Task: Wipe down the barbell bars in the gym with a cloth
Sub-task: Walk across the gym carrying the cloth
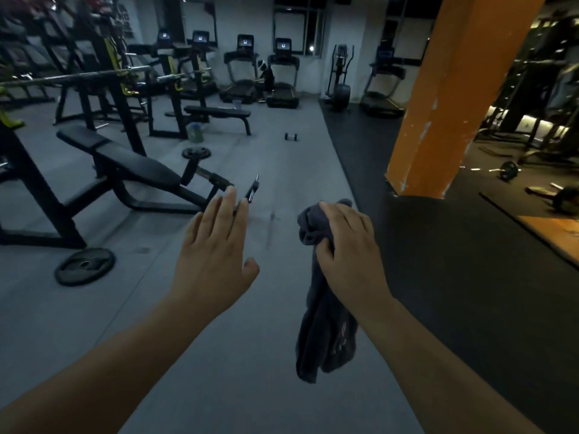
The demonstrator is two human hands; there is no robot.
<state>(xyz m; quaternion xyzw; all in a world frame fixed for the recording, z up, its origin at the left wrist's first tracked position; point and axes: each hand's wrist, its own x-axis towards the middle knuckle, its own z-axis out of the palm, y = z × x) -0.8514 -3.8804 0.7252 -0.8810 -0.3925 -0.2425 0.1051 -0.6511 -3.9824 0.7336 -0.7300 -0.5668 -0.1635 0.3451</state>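
Observation:
My right hand [346, 245] grips a dark grey cloth [326, 333], which is bunched above the fingers and hangs down below the wrist. My left hand [216, 255] is held out in front of me with straight fingers and holds nothing. A barbell bar [75, 78] rests across a rack at the far left, well beyond both hands. A second, shorter bar [175, 77] sits on the rack behind it.
A black bench [125, 164] stands at the left, with weight plates on the floor [84, 266] [196, 152]. An orange pillar [451, 95] rises at the right. A small dumbbell [291, 136] lies ahead. Treadmills [282, 73] line the far wall. Grey floor runs down the middle.

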